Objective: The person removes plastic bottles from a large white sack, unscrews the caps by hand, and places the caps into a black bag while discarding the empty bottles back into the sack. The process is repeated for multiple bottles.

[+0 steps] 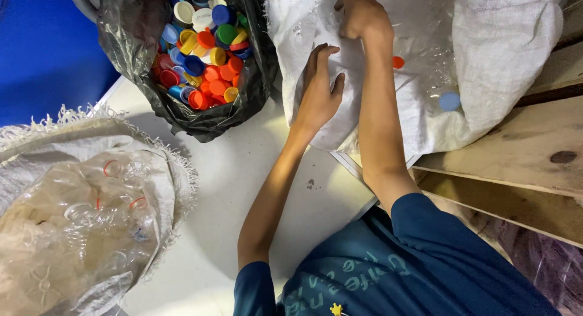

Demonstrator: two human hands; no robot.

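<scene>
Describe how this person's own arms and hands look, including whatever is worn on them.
Both arms are bare from the short sleeves down. The left hand and right hand wear no gloves, and no rings, watch or bracelets show. The T-shirt is dark blue with pale teal printing on the front and a small yellow mark near its lower edge.

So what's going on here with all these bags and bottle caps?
A person in a blue shirt has both hands on a white woven sack of clear plastic bottles. The left hand presses flat on its near edge; the right hand reaches further in. An orange cap and a blue cap show inside. Beside it, a black bag holds mixed coloured caps, and another sack of crushed bottles sits at the left.
</scene>
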